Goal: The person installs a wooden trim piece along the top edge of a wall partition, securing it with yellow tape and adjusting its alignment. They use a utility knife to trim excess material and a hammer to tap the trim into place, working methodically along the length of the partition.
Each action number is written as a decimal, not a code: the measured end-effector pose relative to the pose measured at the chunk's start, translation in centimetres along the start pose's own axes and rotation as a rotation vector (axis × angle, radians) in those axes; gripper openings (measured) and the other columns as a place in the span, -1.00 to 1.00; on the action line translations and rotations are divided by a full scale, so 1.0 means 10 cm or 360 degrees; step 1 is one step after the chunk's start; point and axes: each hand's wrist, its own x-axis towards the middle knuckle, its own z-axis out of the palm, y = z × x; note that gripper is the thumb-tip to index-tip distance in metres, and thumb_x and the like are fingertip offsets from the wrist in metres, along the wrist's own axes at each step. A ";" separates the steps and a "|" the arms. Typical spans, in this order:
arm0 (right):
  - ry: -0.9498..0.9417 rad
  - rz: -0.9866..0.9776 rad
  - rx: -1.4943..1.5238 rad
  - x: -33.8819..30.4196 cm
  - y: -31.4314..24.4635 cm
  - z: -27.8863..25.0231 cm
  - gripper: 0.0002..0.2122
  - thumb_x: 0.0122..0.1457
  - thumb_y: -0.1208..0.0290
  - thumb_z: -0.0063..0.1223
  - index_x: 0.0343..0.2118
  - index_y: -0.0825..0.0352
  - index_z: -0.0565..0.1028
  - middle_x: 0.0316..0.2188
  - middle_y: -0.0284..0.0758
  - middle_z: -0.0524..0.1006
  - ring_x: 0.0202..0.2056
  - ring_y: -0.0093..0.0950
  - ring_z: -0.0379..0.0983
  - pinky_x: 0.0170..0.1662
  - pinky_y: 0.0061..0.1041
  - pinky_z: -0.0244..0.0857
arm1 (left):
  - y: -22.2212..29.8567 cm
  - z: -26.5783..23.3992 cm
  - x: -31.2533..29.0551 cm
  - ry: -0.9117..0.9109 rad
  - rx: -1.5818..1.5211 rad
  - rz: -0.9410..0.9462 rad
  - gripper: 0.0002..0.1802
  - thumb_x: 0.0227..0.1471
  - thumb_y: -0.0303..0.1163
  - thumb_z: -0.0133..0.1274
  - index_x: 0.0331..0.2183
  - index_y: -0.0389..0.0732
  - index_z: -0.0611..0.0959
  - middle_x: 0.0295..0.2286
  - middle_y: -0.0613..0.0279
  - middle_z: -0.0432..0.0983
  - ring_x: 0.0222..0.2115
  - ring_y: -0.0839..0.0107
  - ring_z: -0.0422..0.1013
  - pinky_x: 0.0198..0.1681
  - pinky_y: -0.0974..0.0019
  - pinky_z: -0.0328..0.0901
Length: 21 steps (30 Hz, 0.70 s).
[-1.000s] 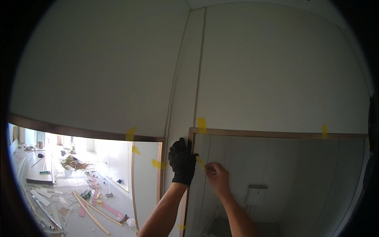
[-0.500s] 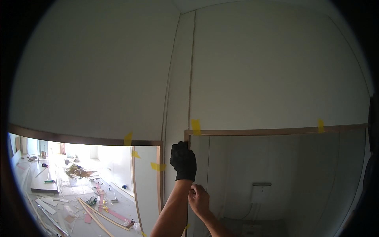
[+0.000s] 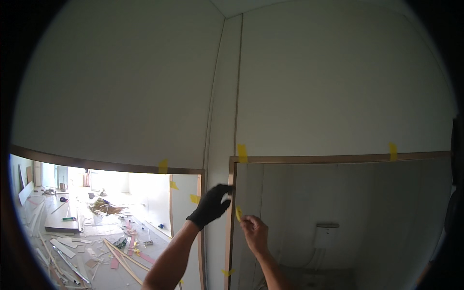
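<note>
Fingers (image 3: pixel 243 221) pinch yellow tape (image 3: pixel 239 213); gloved left hand (image 3: pixel 211 205) presses door trim (image 3: pixel 230 212).

wall (image 3: pixel 121 82): white, fills the upper half from 9 to 3 o'clock
corner post (image 3: pixel 223 111): runs from 12 o'clock down to centre
left doorway (image 3: pixel 106 217): at 8 o'clock, brown trim on top
floor beyond (image 3: pixel 87 241): strewn with wood strips and scraps, possibly offcuts
tape (image 3: pixel 393 151): yellow, on the right doorway's top trim, 3 o'clock
white box (image 3: pixel 325 236): on the inner wall, 5 o'clock
</note>
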 end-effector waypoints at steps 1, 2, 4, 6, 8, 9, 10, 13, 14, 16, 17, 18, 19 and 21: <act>-0.0025 -0.0021 0.0034 0.06 -0.10 -0.04 -0.91 0.17 0.51 0.14 -0.28 0.37 0.60 -0.40 -0.24 0.62 -0.40 -0.46 0.58 -0.32 -0.50 0.47 | 0.04 -0.07 -0.14 -0.0133 0.0088 0.0115 -0.49 0.00 -0.48 0.21 0.04 -0.20 0.51 -0.07 0.05 0.50 -0.03 0.11 0.44 0.06 0.15 0.36; -0.0036 -0.0046 0.0048 0.14 -0.15 -0.10 -0.91 0.18 0.51 0.13 -0.28 0.36 0.60 -0.38 -0.21 0.62 -0.39 -0.40 0.60 -0.32 -0.46 0.49 | 0.08 -0.07 -0.23 -0.0266 0.0158 0.0246 -0.45 0.01 -0.47 0.21 0.07 -0.18 0.48 -0.05 0.07 0.49 0.00 0.11 0.43 0.09 0.15 0.35; -0.0082 -0.0201 -0.0054 0.27 -0.21 -0.12 -0.92 0.19 0.54 0.13 -0.28 0.37 0.59 -0.36 -0.21 0.62 -0.38 -0.39 0.60 -0.32 -0.47 0.48 | 0.19 -0.03 -0.30 -0.0330 0.0238 0.0187 -0.46 0.01 -0.43 0.24 0.05 -0.18 0.49 -0.05 0.07 0.48 0.01 0.11 0.42 0.08 0.12 0.35; -0.0175 -0.0279 -0.0102 0.38 -0.36 -0.14 -0.92 0.18 0.54 0.14 -0.28 0.36 0.59 -0.37 -0.22 0.62 -0.38 -0.40 0.60 -0.31 -0.48 0.47 | 0.13 0.10 -0.29 -0.0169 0.0152 0.0192 -0.49 -0.03 -0.38 0.27 -0.01 -0.17 0.53 -0.12 0.08 0.53 -0.07 0.12 0.46 0.00 0.11 0.38; -0.0260 -0.0316 -0.0210 0.46 -0.44 -0.13 -0.92 0.18 0.54 0.14 -0.28 0.35 0.59 -0.38 -0.21 0.62 -0.38 -0.39 0.60 -0.31 -0.48 0.46 | 0.17 0.19 -0.25 -0.0090 0.0370 0.0140 -0.50 -0.03 -0.34 0.28 -0.01 -0.16 0.56 -0.16 0.11 0.56 -0.10 0.14 0.48 -0.04 0.13 0.39; -0.0303 -0.0333 -0.0262 0.50 -0.47 -0.12 -0.92 0.17 0.55 0.14 -0.28 0.35 0.60 -0.39 -0.21 0.62 -0.38 -0.39 0.60 -0.31 -0.47 0.45 | 0.16 0.20 -0.23 -0.0017 0.0425 0.0161 -0.54 -0.05 -0.35 0.28 -0.06 -0.16 0.58 -0.22 0.13 0.57 -0.15 0.14 0.49 -0.09 0.14 0.40; -0.0363 -0.0358 -0.0312 0.55 -0.52 -0.12 -0.92 0.15 0.55 0.16 -0.29 0.35 0.59 -0.40 -0.22 0.63 -0.38 -0.39 0.61 -0.31 -0.48 0.46 | 0.13 0.21 -0.20 0.0056 0.0479 0.0181 -0.58 -0.07 -0.36 0.28 -0.11 -0.17 0.60 -0.27 0.14 0.58 -0.20 0.14 0.51 -0.13 0.14 0.40; -0.0544 -0.0451 -0.0478 0.70 -0.62 -0.05 -0.91 0.11 0.54 0.21 -0.31 0.36 0.58 -0.41 -0.24 0.64 -0.37 -0.40 0.62 -0.29 -0.49 0.47 | -0.18 0.24 -0.24 0.0146 0.0527 0.0156 -0.73 -0.09 -0.38 0.25 -0.27 -0.16 0.63 -0.40 0.17 0.54 -0.31 0.12 0.49 -0.25 0.12 0.38; -0.0589 -0.0500 -0.0546 0.74 -0.65 -0.02 -0.90 0.11 0.53 0.22 -0.30 0.36 0.58 -0.42 -0.24 0.64 -0.37 -0.40 0.62 -0.29 -0.48 0.46 | -0.31 0.26 -0.26 0.0153 0.0525 0.0136 -0.79 -0.09 -0.39 0.24 -0.32 -0.16 0.63 -0.43 0.18 0.52 -0.34 0.11 0.48 -0.28 0.11 0.37; -0.0666 -0.0554 -0.0652 0.79 -0.71 0.01 -0.88 0.11 0.51 0.23 -0.28 0.34 0.57 -0.43 -0.24 0.63 -0.38 -0.39 0.62 -0.29 -0.46 0.46 | -0.42 0.30 -0.26 0.0319 0.0375 0.0227 -0.87 -0.14 -0.43 0.21 -0.42 -0.15 0.63 -0.48 0.17 0.50 -0.37 0.11 0.46 -0.30 0.12 0.36; -0.0699 -0.0550 -0.0666 0.83 -0.75 0.01 -0.86 0.12 0.50 0.23 -0.26 0.33 0.56 -0.43 -0.24 0.63 -0.39 -0.39 0.62 -0.30 -0.45 0.46 | -0.40 0.25 -0.23 0.0300 0.0378 0.0255 -0.87 -0.15 -0.44 0.20 -0.42 -0.15 0.63 -0.48 0.18 0.50 -0.38 0.11 0.46 -0.31 0.12 0.36; -0.0746 -0.0562 -0.0649 0.88 -0.79 0.05 -0.85 0.12 0.49 0.23 -0.25 0.32 0.56 -0.44 -0.24 0.63 -0.39 -0.39 0.62 -0.30 -0.44 0.45 | -0.41 0.16 -0.23 0.0286 0.0415 0.0269 -0.86 -0.16 -0.44 0.19 -0.42 -0.14 0.63 -0.48 0.18 0.50 -0.38 0.11 0.46 -0.31 0.12 0.36; -0.0921 -0.0472 -0.0676 0.95 -0.84 0.05 -0.81 0.13 0.49 0.22 -0.19 0.31 0.54 -0.38 -0.23 0.63 -0.34 -0.38 0.62 -0.26 -0.43 0.47 | -0.41 0.10 -0.24 0.0294 0.0456 0.0265 -0.82 -0.18 -0.46 0.16 -0.39 -0.14 0.64 -0.47 0.18 0.51 -0.38 0.11 0.46 -0.31 0.10 0.34; -0.0681 -0.1166 -0.0852 1.15 -0.66 -0.07 -0.78 0.14 0.45 0.20 -0.13 0.26 0.55 -0.27 -0.27 0.63 -0.23 -0.32 0.60 -0.16 -0.39 0.50 | -0.44 0.12 -0.10 0.0391 0.0690 0.0286 -0.82 -0.15 -0.46 0.15 -0.37 -0.13 0.66 -0.45 0.19 0.52 -0.36 0.13 0.45 -0.32 0.08 0.32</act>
